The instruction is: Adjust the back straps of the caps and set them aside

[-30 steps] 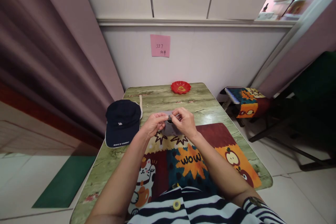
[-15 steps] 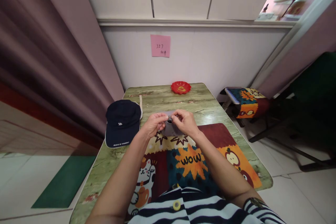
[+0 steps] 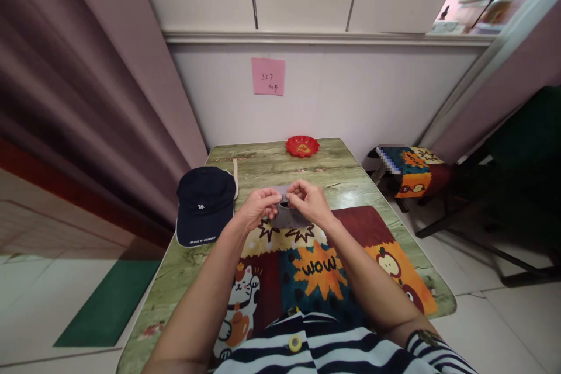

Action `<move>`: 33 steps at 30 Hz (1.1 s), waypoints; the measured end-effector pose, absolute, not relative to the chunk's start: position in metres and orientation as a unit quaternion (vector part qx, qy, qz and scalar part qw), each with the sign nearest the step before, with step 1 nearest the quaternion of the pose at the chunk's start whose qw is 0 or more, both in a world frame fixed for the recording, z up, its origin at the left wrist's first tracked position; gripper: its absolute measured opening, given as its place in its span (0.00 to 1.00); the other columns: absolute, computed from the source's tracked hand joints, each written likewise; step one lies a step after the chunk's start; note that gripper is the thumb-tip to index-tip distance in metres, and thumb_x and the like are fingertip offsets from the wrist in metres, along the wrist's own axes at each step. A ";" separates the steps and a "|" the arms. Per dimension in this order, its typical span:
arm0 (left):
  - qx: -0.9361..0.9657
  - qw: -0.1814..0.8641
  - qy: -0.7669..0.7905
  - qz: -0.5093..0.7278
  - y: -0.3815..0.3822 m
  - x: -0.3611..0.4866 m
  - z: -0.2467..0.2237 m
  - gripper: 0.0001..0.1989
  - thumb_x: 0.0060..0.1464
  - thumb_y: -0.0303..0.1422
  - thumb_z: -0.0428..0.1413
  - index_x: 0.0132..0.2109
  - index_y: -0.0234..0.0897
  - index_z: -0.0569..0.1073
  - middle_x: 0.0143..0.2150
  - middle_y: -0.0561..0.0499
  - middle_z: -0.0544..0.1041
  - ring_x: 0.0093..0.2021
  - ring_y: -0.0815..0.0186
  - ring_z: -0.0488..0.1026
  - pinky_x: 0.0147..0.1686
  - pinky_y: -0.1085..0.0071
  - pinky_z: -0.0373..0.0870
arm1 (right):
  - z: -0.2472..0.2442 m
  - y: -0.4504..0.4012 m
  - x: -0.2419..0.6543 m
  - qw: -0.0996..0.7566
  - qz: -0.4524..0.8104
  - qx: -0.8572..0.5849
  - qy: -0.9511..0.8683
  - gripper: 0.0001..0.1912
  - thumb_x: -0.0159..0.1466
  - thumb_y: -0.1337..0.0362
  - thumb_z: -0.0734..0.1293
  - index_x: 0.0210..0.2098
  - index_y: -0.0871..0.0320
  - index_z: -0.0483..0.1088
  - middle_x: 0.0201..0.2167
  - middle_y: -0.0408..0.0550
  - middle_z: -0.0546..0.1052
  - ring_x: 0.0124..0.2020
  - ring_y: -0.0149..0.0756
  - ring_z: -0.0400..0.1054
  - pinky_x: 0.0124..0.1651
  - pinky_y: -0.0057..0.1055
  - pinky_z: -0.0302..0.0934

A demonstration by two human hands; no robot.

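Observation:
Both hands meet near the middle of the table, fingers pinched. My left hand (image 3: 262, 205) and my right hand (image 3: 307, 200) grip a small greyish piece (image 3: 284, 198) between their fingertips, too small to name. Just below it a dark spot shows. Behind and under the fingers is a flat grey thing (image 3: 290, 219), partly hidden by the hands; its kind is not clear. It overlaps the far edge of a colourful mat (image 3: 322, 269) printed with "WOW", a cat and apples.
A dark blue cap (image 3: 205, 201) lies at the table's left side. A red scalloped dish (image 3: 302, 146) stands at the back of the wooden-patterned table (image 3: 258, 166). To the right is a stool with a similar printed cover (image 3: 414, 172). A pink note (image 3: 268, 76) hangs on the wall.
My right hand has shifted slightly upward, and its fingertips are a little farther from my left ones. More of the dark spot beneath them shows.

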State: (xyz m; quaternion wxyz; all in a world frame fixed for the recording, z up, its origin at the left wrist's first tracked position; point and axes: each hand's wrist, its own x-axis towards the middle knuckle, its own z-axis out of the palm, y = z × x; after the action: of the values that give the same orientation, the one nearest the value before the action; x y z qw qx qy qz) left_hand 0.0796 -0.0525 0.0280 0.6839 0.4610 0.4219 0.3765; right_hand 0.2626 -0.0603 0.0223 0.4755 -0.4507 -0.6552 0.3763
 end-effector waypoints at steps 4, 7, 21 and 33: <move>0.472 0.682 0.414 0.375 -0.054 0.079 0.029 0.15 0.44 0.37 0.67 0.34 0.32 0.73 0.19 0.53 0.74 0.16 0.74 0.67 0.18 0.80 0.65 | 0.019 -0.058 0.264 0.479 0.414 -0.443 -0.635 0.07 0.58 0.60 0.69 0.32 0.57 0.69 0.22 0.42 0.76 0.22 0.32 0.72 0.27 0.27 0.66; 0.473 0.682 0.410 0.380 -0.054 0.078 0.030 0.15 0.43 0.36 0.67 0.36 0.32 0.74 0.20 0.53 0.73 0.18 0.73 0.69 0.19 0.79 0.66 | 0.018 -0.058 0.264 0.486 0.433 -0.436 -0.622 0.09 0.57 0.59 0.71 0.31 0.57 0.69 0.21 0.42 0.75 0.21 0.32 0.71 0.26 0.27 0.66; 0.500 0.659 0.412 0.383 -0.061 0.080 0.039 0.18 0.40 0.32 0.68 0.39 0.32 0.75 0.26 0.54 0.74 0.20 0.75 0.68 0.22 0.78 0.66 | 0.016 -0.059 0.263 0.517 0.483 -0.412 -0.574 0.15 0.54 0.54 0.74 0.29 0.57 0.69 0.17 0.39 0.72 0.18 0.29 0.66 0.23 0.25 0.62; 0.531 0.615 0.402 0.423 -0.063 0.087 0.033 0.15 0.43 0.35 0.67 0.37 0.34 0.72 0.22 0.56 0.72 0.20 0.73 0.67 0.21 0.78 0.63 | 0.020 -0.063 0.262 0.496 0.568 -0.388 -0.529 0.16 0.52 0.54 0.75 0.31 0.59 0.71 0.20 0.39 0.72 0.19 0.26 0.65 0.25 0.23 0.64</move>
State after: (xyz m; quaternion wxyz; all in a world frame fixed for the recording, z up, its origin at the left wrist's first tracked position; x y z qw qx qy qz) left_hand 0.0865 -0.0634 0.0330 0.6145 0.5307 0.4023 0.4230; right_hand 0.2619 -0.0627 0.0202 0.4964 -0.3877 -0.5294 0.5684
